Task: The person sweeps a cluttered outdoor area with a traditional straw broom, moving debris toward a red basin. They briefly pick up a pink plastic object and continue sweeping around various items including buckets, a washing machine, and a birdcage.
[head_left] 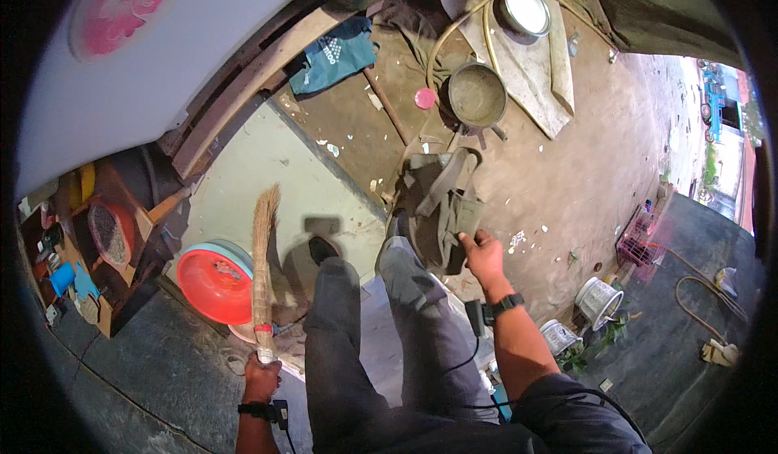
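Low at the bottom left, my left hand point(262, 379) is closed round the handle of a straw broom point(266, 259), which points upward past a red plastic basin point(207, 288) with a pale blue one under it. My right hand point(480, 251), right of my knees, grips an olive-grey cloth bag with straps point(433, 194). The bag hangs beside my right foot, over the edge of a pale floor slab point(219, 186). Above the bag, a dirty metal pan point(477, 95) lies on the dirt ground near a small pink lid point(425, 99).
A wooden shelf with clutter point(97, 259) stands at the left, below a pale panel point(121, 113). At the top lie a teal bag point(332, 61), a hose, a board and a steel bowl point(526, 10). White buckets point(599, 300) and a pink wire cage point(636, 247) sit at the right.
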The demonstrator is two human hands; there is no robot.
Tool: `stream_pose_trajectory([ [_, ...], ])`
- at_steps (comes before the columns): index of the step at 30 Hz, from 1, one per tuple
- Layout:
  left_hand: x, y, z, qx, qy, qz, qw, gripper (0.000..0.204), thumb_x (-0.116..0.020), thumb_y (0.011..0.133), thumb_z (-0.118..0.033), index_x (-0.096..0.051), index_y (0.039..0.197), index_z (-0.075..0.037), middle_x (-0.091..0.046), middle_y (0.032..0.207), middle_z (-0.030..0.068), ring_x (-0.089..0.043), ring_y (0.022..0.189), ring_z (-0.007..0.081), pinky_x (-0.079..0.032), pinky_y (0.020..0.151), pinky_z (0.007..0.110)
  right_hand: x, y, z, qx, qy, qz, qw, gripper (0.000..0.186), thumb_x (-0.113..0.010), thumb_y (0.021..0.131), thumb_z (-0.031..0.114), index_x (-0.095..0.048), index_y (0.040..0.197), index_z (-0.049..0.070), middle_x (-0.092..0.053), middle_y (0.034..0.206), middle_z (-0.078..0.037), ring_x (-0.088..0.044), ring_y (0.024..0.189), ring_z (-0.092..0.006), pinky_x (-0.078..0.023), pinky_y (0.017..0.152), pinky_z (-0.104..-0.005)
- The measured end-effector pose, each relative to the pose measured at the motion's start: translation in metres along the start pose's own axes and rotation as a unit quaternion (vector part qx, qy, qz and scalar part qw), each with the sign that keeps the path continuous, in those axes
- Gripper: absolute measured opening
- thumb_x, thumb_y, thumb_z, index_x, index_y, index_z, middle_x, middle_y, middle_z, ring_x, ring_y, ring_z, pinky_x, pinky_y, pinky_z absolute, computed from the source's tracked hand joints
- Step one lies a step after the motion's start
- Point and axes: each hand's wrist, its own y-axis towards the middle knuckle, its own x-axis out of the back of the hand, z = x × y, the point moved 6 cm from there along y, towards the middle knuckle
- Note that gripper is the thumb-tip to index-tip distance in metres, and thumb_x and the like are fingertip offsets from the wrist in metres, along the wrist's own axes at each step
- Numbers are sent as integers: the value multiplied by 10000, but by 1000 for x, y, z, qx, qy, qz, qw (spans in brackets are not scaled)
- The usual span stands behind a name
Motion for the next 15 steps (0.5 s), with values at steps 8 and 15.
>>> stream_pose_trajectory([
  [8,14,-31,22,-48,-63,13,997,355,-676,799,-71,-555,1121,11,-634,747,99,-600,499,189,-482,441,345,100,-68,65,74,34,-55,995,476,-739,871,320,-485,661,-23,-504,534,-142,-563,465,-198,-461,490,-371],
  [15,36,-69,19,-60,-89,25,994,354,-691,775,-112,-557,1080,8,-626,686,108,-613,516,202,-501,471,367,173,-152,184,187,110,18,976,368,-729,901,225,-531,696,-7,-554,620,-58,-529,535,-115,-440,483,-326],
])
